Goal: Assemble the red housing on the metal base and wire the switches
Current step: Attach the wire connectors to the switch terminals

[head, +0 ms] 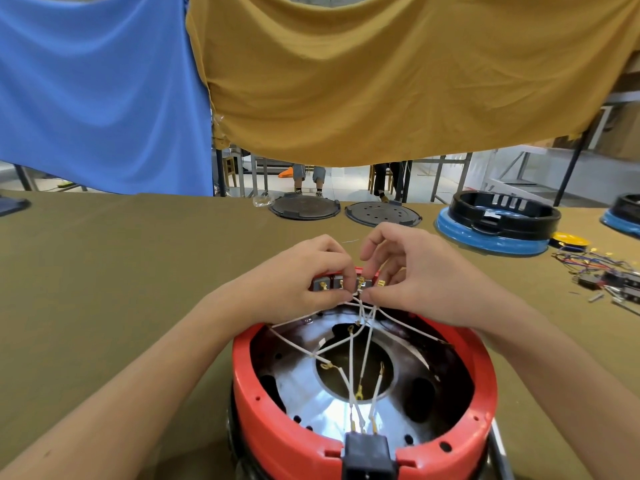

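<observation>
Olive-green cloth covers the workbench (104,271), with blue and mustard sheets hanging behind it. Near the front edge, the red housing (263,420) already sits round the metal base (332,410), so the job appears to be at the wiring stage. Both hands meet at the row of switches (341,284) on the housing's far rim. The left hand (304,282) curls over the switch block and pinches at a terminal, while the right hand (408,275) pinches a white wire (363,315) just below the brass tabs. Several spade connectors still lie loose inside the base. Next, the held lead most likely has to be pushed squarely onto its tab while the block is braced
</observation>
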`<state>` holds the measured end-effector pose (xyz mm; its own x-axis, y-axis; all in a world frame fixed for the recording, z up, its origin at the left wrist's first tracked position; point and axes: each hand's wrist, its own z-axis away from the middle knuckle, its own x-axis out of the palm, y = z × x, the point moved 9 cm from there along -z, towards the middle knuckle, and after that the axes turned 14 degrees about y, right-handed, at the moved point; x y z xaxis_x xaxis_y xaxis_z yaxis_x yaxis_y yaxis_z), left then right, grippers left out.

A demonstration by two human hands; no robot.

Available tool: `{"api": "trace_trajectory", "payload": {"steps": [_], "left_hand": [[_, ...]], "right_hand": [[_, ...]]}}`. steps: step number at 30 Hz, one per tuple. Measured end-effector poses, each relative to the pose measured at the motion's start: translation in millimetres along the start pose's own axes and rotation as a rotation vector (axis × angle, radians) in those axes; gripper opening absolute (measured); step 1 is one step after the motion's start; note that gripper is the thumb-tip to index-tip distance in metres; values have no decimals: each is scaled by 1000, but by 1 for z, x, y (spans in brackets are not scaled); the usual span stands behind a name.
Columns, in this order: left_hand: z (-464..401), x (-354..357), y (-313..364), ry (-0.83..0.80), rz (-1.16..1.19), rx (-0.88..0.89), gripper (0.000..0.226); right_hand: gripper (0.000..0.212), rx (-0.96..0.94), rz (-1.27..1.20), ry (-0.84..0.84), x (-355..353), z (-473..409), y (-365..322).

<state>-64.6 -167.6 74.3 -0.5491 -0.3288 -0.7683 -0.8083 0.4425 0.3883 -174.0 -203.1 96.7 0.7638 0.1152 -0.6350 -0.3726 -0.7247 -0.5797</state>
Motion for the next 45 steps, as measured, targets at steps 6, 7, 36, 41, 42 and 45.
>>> {"api": "trace_trajectory", "payload": {"steps": [6, 7, 36, 41, 42, 45], "left_hand": [[0, 2, -1, -8, -23, 18, 6], [0, 2, -1, -8, -27, 20, 5], [-1, 6, -1, -48, -54, 20, 7], [-1, 5, -2, -45, -53, 22, 6], [-1, 6, -2, -45, -53, 23, 6], [-1, 6, -2, -40, -51, 20, 7]], "right_hand": [[37, 20, -2, 4, 2, 0, 2], [36, 19, 10, 1, 3, 0, 2], [35, -27, 148, -30, 5, 3, -2], [34, -25, 137, -21, 4, 3, -3], [34, -25, 139, -20, 3, 3, -3], [35, -30, 148, -19, 4, 4, -4]]}}
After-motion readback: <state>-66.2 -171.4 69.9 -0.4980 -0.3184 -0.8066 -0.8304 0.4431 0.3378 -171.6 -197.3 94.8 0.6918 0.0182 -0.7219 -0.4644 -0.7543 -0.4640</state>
